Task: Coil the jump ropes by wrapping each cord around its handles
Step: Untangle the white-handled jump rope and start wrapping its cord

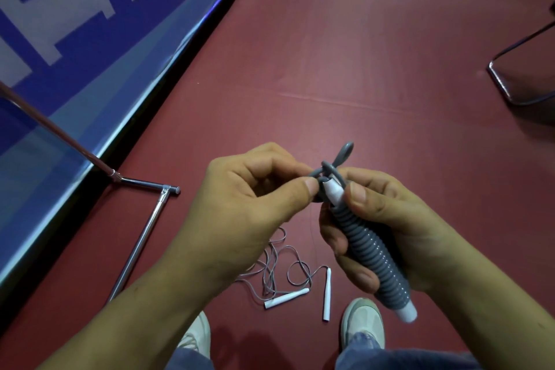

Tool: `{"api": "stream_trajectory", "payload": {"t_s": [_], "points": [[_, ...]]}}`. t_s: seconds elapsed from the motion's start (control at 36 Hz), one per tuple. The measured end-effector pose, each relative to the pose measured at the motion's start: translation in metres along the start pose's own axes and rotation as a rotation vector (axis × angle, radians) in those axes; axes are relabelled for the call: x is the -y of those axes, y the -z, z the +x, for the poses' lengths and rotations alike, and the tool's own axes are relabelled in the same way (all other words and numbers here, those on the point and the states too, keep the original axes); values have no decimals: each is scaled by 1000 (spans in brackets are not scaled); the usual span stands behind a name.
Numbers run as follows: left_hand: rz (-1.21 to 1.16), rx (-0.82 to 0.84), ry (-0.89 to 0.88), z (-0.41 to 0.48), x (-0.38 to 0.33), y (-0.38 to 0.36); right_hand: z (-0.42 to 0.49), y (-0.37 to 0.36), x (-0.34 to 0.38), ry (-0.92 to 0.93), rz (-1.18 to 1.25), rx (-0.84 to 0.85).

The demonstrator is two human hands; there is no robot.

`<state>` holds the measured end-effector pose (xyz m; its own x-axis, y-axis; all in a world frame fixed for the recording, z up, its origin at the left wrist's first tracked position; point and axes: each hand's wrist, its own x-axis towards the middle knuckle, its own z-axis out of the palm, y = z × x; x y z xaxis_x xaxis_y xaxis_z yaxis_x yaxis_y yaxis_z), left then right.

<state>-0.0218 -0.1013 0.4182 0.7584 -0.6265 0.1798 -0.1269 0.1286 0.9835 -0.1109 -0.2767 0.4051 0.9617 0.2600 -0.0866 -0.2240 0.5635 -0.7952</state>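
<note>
1. Above the red floor (330,54), between the two hands, we find the first jump rope (372,252). Its grey cord (365,237) is wound in tight turns along the paired handles (408,314), with white tips showing at top and bottom.
2. The right hand (399,234) has its fingers curled round the wound bundle. The thumb presses on the top turns, just beside the upper white tip.
3. The left hand (246,207) pinches the free end of the cord between thumb and forefinger, touching the upper tip. The other fingers are curled in.
4. A small loop (345,152) of cord stands up above the pinch.
5. We judge the wrapping of this rope finished and the tie-off in hand. We cannot tell how the tail runs through the crossing under the loop.
6. The next move, as we read it, calls for drawing the tail through and pulling it snug. Meanwhile the right thumb should pin the last turns so that they do not slacken.
7. A second rope (276,267) lies on the floor between the shoes (365,321), its cord in a loose tangle. Its two white handles (286,299) lie unwound, near each other. We put the task at roughly halfway.
8. A chrome stand (141,237) and a blue banner (75,39) are at left, and a dark metal frame (510,81) is at upper right.
</note>
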Motion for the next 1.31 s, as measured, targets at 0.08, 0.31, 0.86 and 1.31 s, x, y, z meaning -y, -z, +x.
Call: {"api": "stream_trajectory", "payload": {"t_s": [0.08, 0.31, 0.86, 1.31], "points": [[-123, 63, 88, 0, 3, 1, -1, 2, 1, -15, 16, 19], [-296, 250, 252, 3, 5, 3, -1, 1, 1, -118, 159, 151], [-126, 129, 198, -3, 10, -13, 2, 5, -12, -135, 331, 175], [429, -210, -215, -12, 3, -16, 7, -3, 1, 64, -166, -134]]}}
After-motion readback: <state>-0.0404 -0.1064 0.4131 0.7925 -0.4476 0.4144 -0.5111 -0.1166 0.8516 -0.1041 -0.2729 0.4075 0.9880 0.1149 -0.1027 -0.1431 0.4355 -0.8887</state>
